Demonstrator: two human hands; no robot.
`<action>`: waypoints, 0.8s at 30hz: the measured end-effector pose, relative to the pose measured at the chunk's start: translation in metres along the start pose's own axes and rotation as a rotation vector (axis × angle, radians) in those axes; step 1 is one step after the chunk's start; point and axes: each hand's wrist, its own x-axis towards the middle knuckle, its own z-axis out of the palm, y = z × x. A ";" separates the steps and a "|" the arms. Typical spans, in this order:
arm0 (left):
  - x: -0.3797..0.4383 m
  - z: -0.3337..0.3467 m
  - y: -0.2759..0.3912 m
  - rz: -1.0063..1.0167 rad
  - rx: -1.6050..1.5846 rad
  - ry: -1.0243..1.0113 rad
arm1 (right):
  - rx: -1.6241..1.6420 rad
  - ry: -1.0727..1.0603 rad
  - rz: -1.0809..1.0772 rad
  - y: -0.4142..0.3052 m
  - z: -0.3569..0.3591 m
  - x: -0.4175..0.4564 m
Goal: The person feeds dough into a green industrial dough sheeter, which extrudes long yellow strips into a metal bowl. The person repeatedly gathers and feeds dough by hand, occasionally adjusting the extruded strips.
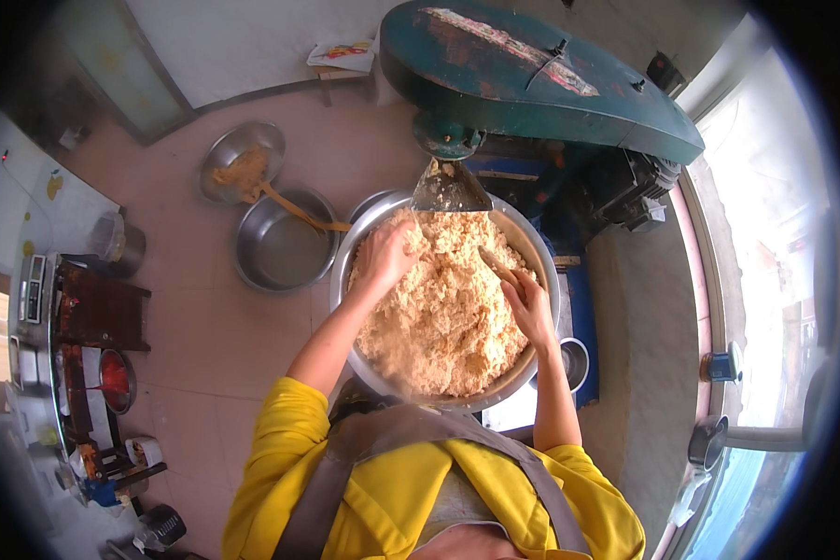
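Before me a large metal basin (516, 225) is heaped with a pale, crumbly, dough-like mass (448, 308). My left hand (386, 253) is at the upper left of the heap, fingers curled around a clump of the crumbly mass (416, 239). In my right hand (530, 305) is a wooden stick (495, 264), its far end against the mass on the right side. Just beyond the heap, the metal chute (451, 189) of a green machine (518, 77) hangs over the basin's far edge, with crumbs stuck to it.
Left of the basin, an empty metal pot (285, 246) stands on the tiled floor (210, 329). A metal bowl (273, 140) with orange-brown matter sits beyond it, a long wooden handle (294, 208) reaching across the pot. A small metal pot (575, 364) is at the basin's right. Farther left stands a bowl with red contents (115, 374).
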 end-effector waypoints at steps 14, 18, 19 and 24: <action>0.109 0.051 0.043 0.138 -0.029 -0.083 | -0.045 0.227 -0.232 -0.008 0.015 0.079; 0.101 0.047 0.036 0.209 -0.250 0.101 | -0.387 0.093 -0.274 -0.012 0.046 0.135; 0.096 0.044 0.033 0.213 -0.238 0.102 | -0.362 0.095 -0.314 -0.010 0.057 0.145; 0.050 0.028 0.024 0.344 -0.285 0.246 | -0.572 0.127 -0.237 0.004 0.090 0.198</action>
